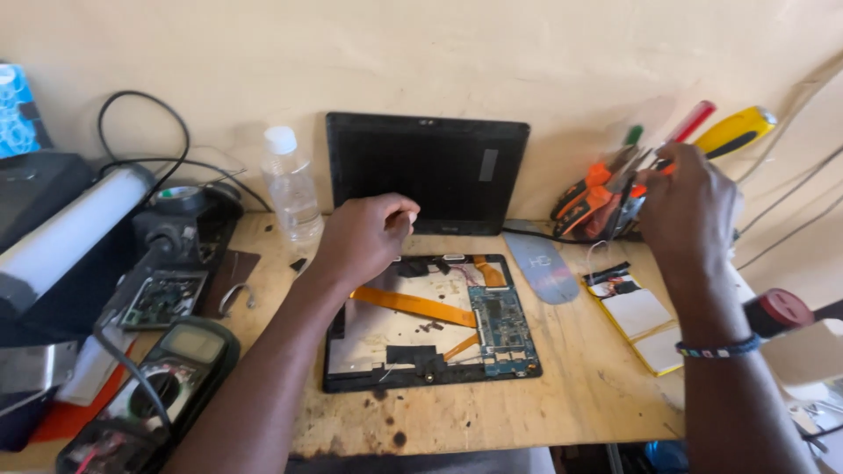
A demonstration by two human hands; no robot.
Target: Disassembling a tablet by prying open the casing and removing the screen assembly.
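Observation:
An opened tablet lies flat on the wooden table, showing orange ribbon cables and a blue circuit board. My left hand hovers over its upper left corner, fingers curled with something small and white pinched at the tips. My right hand reaches to the back right into a cluster of tools, with orange-handled pliers and screwdrivers; its fingers close around a thin metal tool there. A black tablet screen leans upright against the wall behind.
A clear plastic bottle stands at the back left. A multimeter, a small circuit board and a tape roll crowd the left side. A grey pry tool and a yellow-edged flat pack lie right of the tablet.

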